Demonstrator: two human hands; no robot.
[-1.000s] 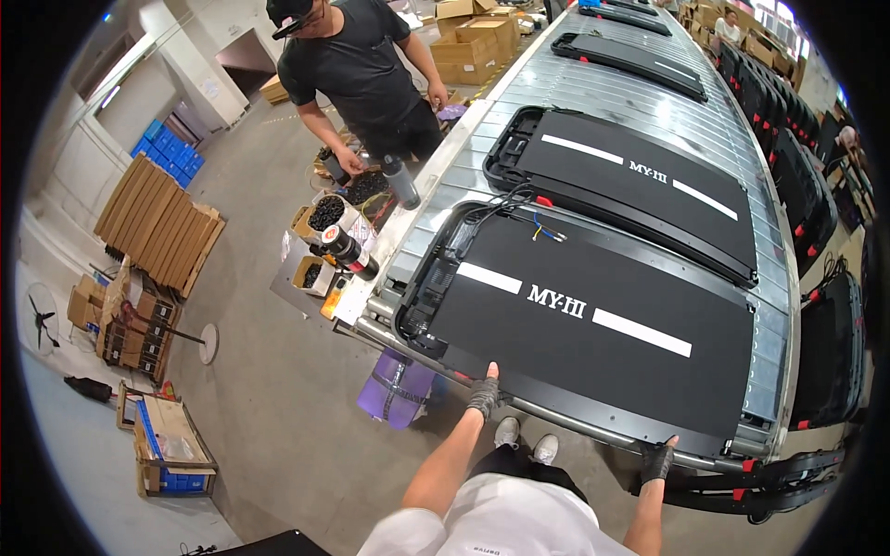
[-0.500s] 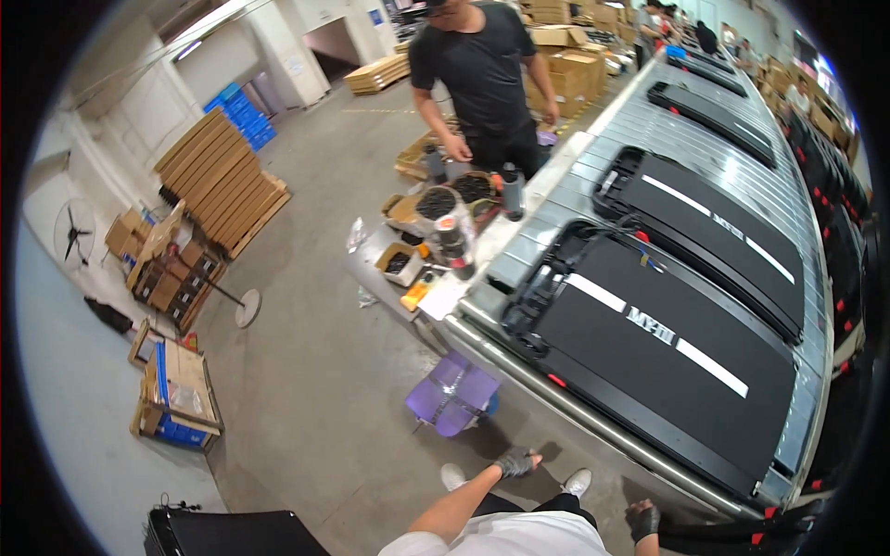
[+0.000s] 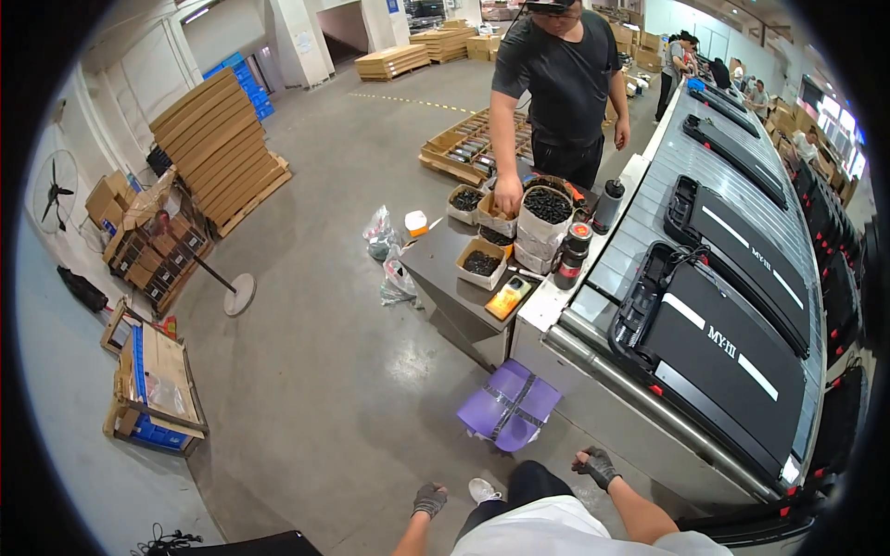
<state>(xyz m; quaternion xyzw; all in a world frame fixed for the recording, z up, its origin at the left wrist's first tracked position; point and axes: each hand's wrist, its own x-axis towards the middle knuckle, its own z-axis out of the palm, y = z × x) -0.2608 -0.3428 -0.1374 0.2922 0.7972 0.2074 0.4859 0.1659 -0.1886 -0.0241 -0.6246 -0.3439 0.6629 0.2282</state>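
My left hand (image 3: 429, 500), in a grey fingerless glove, hangs low over the floor with its fingers curled in and nothing visible in them. My right hand (image 3: 598, 466), gloved the same way, is also closed and shows nothing in its grip. It is nearest to the side of the roller conveyor (image 3: 593, 361) and touches nothing. A purple stool (image 3: 491, 389), bound crosswise with dark tape, stands on the floor ahead of my hands. On the conveyor lies a black flat treadmill (image 3: 723, 371) with white stripes, and several more lie beyond it.
Beside the conveyor's end, a dark table (image 3: 445, 269) carries boxes of small black parts (image 3: 547, 206) and a dark bottle (image 3: 572, 255). A co-worker (image 3: 561, 83) reaches into one box. Stacked cartons (image 3: 213, 162) and a pedestal fan (image 3: 239, 295) stand to the left.
The view has shifted, bringing the table and purple stool more to the middle. My left hand has swung back and my right hand forward. The co-worker's hand has gone into a box.
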